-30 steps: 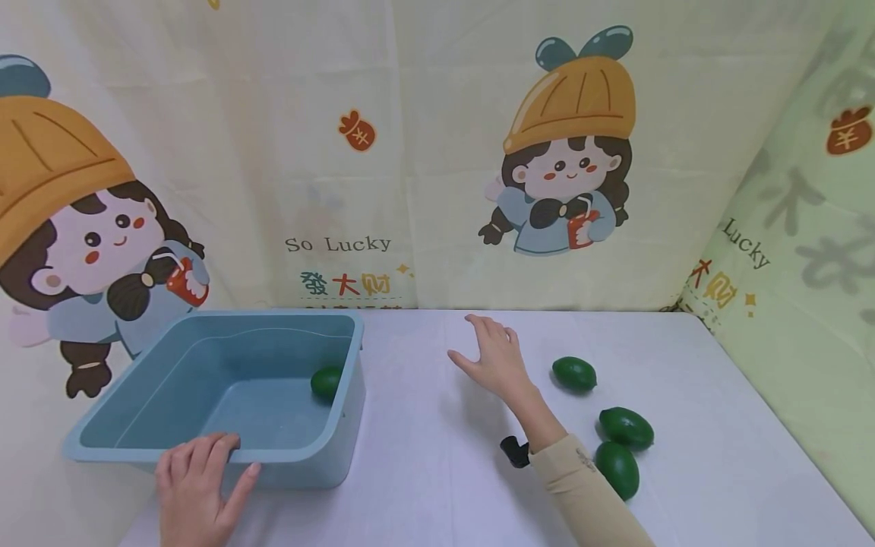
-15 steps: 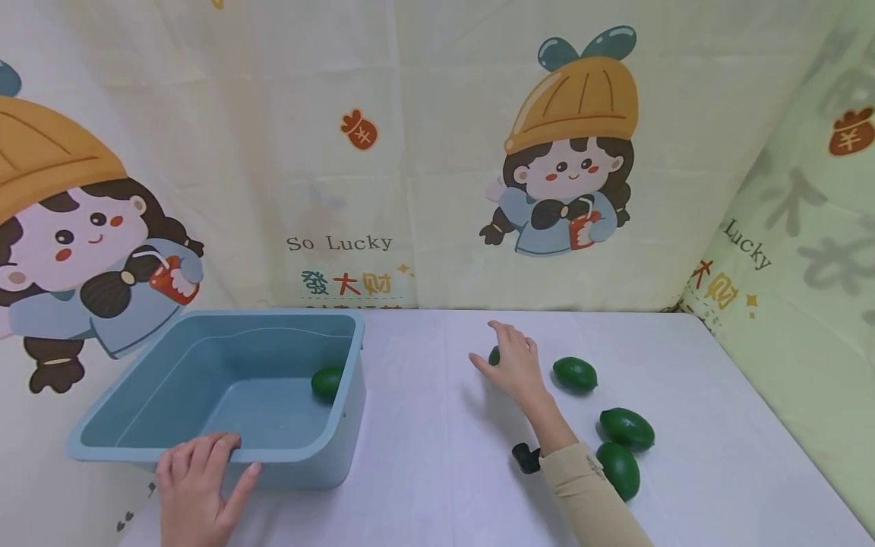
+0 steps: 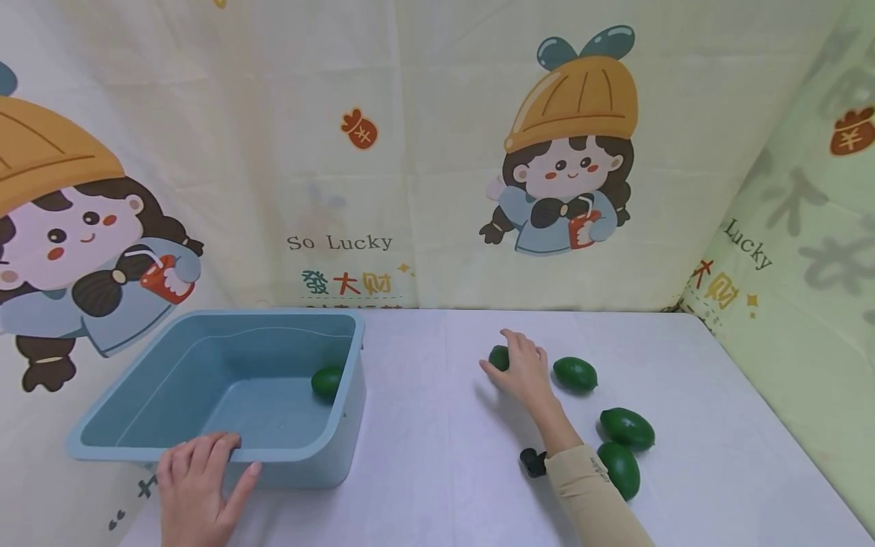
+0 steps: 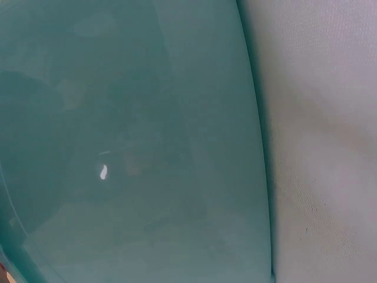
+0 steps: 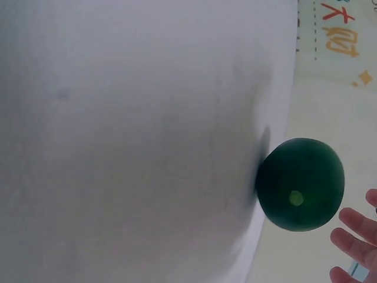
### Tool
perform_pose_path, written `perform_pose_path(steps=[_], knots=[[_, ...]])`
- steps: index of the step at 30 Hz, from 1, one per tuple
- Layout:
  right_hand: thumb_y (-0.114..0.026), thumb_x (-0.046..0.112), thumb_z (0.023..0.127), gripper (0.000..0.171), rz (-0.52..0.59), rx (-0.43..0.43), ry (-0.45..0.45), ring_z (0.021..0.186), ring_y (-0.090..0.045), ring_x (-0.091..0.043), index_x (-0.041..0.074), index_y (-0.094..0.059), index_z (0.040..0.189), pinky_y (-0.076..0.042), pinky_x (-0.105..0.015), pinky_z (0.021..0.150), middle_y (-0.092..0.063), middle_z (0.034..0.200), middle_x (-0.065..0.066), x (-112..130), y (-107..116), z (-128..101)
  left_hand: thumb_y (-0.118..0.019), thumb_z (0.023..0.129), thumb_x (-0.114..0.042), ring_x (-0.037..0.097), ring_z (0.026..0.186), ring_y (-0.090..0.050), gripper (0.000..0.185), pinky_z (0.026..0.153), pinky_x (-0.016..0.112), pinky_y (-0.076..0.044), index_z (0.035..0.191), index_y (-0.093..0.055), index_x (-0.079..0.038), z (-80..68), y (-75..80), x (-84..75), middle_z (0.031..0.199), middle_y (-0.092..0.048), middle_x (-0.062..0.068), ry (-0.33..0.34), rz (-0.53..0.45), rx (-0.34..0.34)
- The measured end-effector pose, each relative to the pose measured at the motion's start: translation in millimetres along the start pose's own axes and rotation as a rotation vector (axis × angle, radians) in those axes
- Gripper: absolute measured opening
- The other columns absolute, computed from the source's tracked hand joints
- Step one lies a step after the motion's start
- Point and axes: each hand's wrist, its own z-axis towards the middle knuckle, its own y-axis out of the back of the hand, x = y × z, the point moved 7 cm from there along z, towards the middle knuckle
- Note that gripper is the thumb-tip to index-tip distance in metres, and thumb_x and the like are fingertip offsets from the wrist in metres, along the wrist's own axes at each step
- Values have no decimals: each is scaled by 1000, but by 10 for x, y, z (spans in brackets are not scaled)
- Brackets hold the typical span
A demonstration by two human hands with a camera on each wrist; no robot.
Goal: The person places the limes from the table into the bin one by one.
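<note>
On the near rim of a blue plastic tub [image 3: 355, 425], my left hand [image 3: 198, 486] hooks its fingers over the edge, thumb against the outer wall. The left wrist view is filled by the tub's wall [image 4: 147, 118]. My right hand [image 3: 522, 372] hovers at a dark green lime [image 3: 500, 358], thumb and fingers spread about it. The right wrist view shows that lime [image 5: 300, 186] on the table, with the fingers [image 5: 352, 243] apart from it. Another lime [image 3: 326, 384] lies inside the tub, partly hidden by its right wall.
Right of my right hand lies a lime [image 3: 575, 375]. Two more, an upper lime [image 3: 627, 428] and a lower lime [image 3: 619, 469], lie close together beside my sleeve [image 3: 588, 486]. A printed cloth [image 3: 444, 190] hangs behind the white table [image 3: 417, 456].
My right hand has moved right and slightly nearer, toward the lime, which has come into sight between thumb and fingers. The left hand stays on the tub's rim.
</note>
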Motion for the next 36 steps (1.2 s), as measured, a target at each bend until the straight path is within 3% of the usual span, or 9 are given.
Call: perform_pose_path(steps=[12, 36], knots=[[-58, 53, 79, 77, -44, 73, -60, 120, -40, -38, 6, -34, 136, -26, -59, 97, -43, 130, -21, -163, -71, -29, -41, 91, -49, 38, 90, -34, 49, 82, 55, -18, 91, -52, -1, -3, 2, 3, 96, -48, 18, 5, 3, 6], [-64, 51, 76, 84, -71, 202, -141, 115, -42, -42, 2, -33, 136, -29, -60, 92, -44, 128, -24, -337, -192, -74, -31, 90, -61, 38, 89, -34, 64, 82, 55, -18, 91, -53, 0, 10, 5, -9, 96, -49, 19, -16, 10, -12]])
